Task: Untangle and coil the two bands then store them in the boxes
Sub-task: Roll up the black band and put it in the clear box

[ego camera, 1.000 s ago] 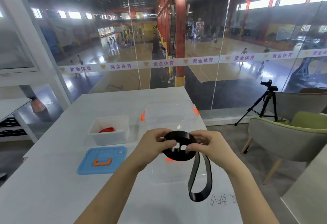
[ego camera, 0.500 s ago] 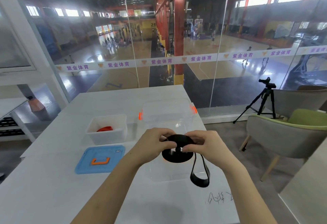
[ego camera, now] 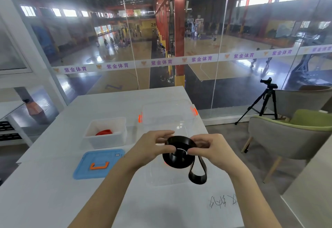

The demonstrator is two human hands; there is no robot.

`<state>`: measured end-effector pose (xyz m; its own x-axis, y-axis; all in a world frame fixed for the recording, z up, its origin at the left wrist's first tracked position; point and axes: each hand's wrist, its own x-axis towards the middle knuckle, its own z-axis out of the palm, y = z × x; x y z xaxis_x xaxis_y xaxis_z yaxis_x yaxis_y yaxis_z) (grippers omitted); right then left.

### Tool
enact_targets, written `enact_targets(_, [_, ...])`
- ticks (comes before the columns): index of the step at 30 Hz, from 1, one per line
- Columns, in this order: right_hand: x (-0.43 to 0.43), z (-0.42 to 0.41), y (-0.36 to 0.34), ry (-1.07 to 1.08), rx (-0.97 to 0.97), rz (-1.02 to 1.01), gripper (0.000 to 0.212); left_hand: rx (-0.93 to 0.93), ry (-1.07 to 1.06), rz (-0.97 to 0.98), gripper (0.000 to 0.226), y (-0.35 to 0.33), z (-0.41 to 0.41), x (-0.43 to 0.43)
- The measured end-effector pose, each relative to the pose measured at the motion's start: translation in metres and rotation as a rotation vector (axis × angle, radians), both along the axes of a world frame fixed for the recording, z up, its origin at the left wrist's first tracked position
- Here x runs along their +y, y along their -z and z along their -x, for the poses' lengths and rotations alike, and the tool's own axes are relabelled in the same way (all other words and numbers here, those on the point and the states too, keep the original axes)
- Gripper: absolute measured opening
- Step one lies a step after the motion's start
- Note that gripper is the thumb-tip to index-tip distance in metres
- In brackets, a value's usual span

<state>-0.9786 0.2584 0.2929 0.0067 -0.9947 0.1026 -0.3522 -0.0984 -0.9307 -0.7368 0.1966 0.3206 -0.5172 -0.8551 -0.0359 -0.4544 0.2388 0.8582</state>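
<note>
Overhead, both hands are pinching a black band (ego camera: 177, 157) above a clear box (ego camera: 167, 179) near the table's (ego camera: 45, 191) right edge, left hand (ego camera: 150, 149) and right hand (ego camera: 213, 149) gripping its coil, tail dangling; a red band (ego camera: 104, 132) is lying in the white box (ego camera: 106, 134).

Left hand (ego camera: 150, 149) and right hand (ego camera: 212, 149) meet, fingertips pinched, forearms converging.

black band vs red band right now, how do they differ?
Colour: the flat black band is black, the red band red. Place: the black band is held in the air between the left hand and right hand, over the clear plastic box; the red band lies inside the white plastic box. State: the black band is mostly coiled, with a loose loop hanging; the red band is stored, largely hidden by the wall. Both are flat bands.
</note>
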Motion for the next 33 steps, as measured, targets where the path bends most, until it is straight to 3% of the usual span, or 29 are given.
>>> enact_targets(4, [-0.002, -0.009, -0.003, -0.011, 0.024, 0.022, 0.023, 0.007, 0.034, 0.08, 0.017, -0.001, 0.008, 0.002])
enact_targets(13, [-0.002, -0.003, -0.004, 0.058, -0.058, 0.007, 0.032, 0.362, -0.125, -0.101, 0.022, 0.005, -0.001, 0.001])
enact_targets(17, [0.0, -0.002, -0.007, 0.048, -0.002, -0.011, 0.026, 0.222, -0.023, -0.116, 0.023, 0.003, -0.009, -0.004])
enact_targets(21, [0.0, -0.007, -0.006, 0.003, 0.155, -0.026, 0.022, -0.024, 0.004, 0.03, 0.046, 0.0, -0.008, -0.004])
enact_targets(26, [-0.004, -0.016, -0.004, -0.019, 0.149, 0.021, 0.021, -0.12, 0.074, 0.248, 0.011, -0.001, 0.005, 0.001])
enact_targets(28, [-0.004, -0.015, -0.005, -0.014, 0.094, 0.021, 0.024, -0.052, 0.041, 0.245, 0.011, 0.003, 0.003, -0.001])
enact_targets(33, [-0.005, -0.006, 0.0, 0.091, -0.078, 0.073, 0.033, 0.305, -0.081, -0.034, 0.022, 0.011, -0.002, 0.002])
